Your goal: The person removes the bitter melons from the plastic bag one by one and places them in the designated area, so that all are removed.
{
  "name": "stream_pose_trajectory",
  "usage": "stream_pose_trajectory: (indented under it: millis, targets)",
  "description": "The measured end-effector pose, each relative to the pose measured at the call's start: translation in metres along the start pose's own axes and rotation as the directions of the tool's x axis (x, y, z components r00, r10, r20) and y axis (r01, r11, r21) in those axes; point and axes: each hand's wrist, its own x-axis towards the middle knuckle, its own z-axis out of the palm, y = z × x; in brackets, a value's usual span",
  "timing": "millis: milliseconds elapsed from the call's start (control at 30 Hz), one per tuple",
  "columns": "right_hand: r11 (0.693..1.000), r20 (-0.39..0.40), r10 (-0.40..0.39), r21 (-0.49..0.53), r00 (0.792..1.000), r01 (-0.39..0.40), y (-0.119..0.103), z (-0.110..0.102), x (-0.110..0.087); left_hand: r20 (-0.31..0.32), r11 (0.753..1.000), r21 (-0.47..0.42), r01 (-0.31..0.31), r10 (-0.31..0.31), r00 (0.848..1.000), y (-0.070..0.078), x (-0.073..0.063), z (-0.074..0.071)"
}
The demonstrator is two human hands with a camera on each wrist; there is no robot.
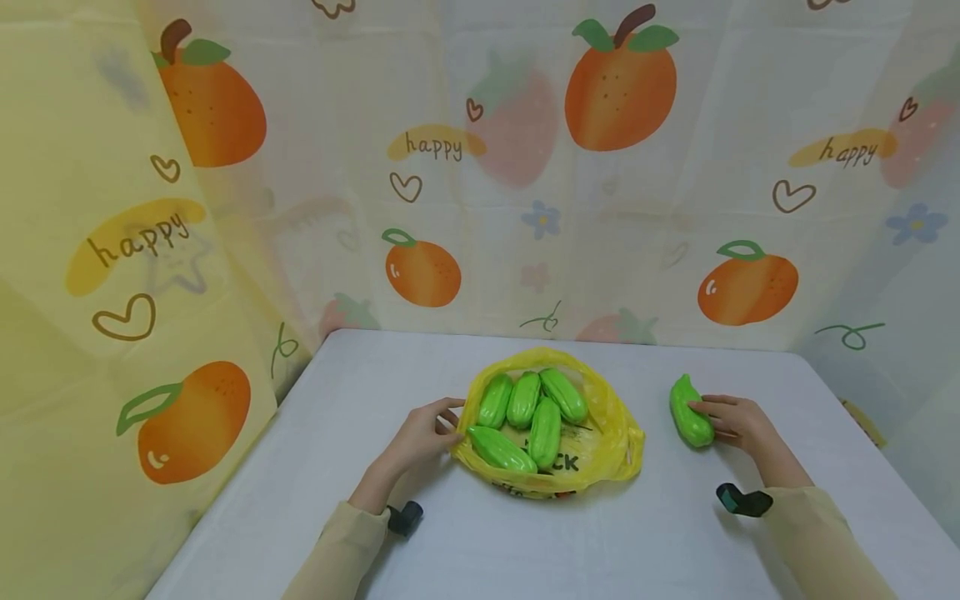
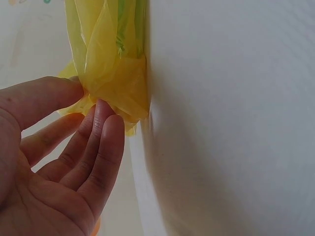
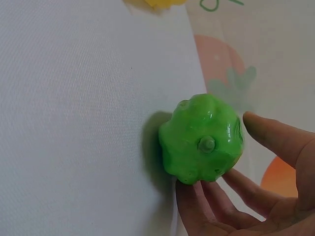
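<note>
An opened yellow plastic bag [image 1: 592,467] with dark print lies on the table, several glossy green ribbed gourds [image 1: 545,433] inside. At its left rim, my left hand [image 1: 423,437] pinches the gathered plastic [image 2: 118,88] between thumb and fingers. Away to the right of the bag, a single green gourd [image 1: 688,412] lies on the cloth. My right hand [image 1: 738,421] is at its right side, fingers touching it. In the right wrist view, this gourd's stem end [image 3: 206,143] faces the camera, fingertips are at its lower side and the thumb [image 3: 268,132] stands slightly off its surface.
A white cloth covers the table [image 1: 600,550]. Behind it hangs a fruit-printed curtain [image 1: 525,250], with a yellowish panel [image 1: 75,417] at the left. Each wrist wears a small dark device, such as the right camera [image 1: 744,500].
</note>
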Motion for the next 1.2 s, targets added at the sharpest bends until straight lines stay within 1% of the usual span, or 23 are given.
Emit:
stream_pose_trajectory:
  millis: [167, 467, 700, 900, 1033, 1200]
  targets:
    - [1.0, 0.003, 0.0, 0.008, 1.0, 0.0, 0.001, -0.002, -0.001, -0.001, 1.0, -0.006, 0.004, -0.004, 1.0, 0.0, 0.001, 0.0]
    - [1.0, 0.005, -0.003, 0.028, 1.0, 0.002, 0.003, -0.007, -0.004, -0.008, 1.0, -0.007, -0.011, 0.011, 1.0, -0.001, 0.001, -0.001]
    - [0.998, 0.036, -0.051, 0.044, 0.998, 0.049, -0.002, -0.013, -0.012, -0.014, 1.0, -0.008, -0.024, 0.023, 1.0, -0.003, 0.0, 0.0]
    - [0.998, 0.007, -0.064, 0.021, 0.998, 0.064, -0.009, -0.015, -0.022, -0.016, 1.0, -0.008, -0.016, 0.016, 1.0, -0.003, 0.0, 0.0]
    - [0.994, -0.001, -0.107, -0.001, 0.994, 0.107, -0.014, -0.016, -0.031, -0.016, 1.0, -0.005, -0.017, 0.017, 1.0, -0.003, 0.0, 0.0]
    - [0.981, 0.006, -0.183, -0.065, 0.983, 0.183, -0.019, -0.015, -0.041, -0.016, 1.0, -0.007, -0.021, 0.021, 1.0, -0.003, 0.001, 0.0]
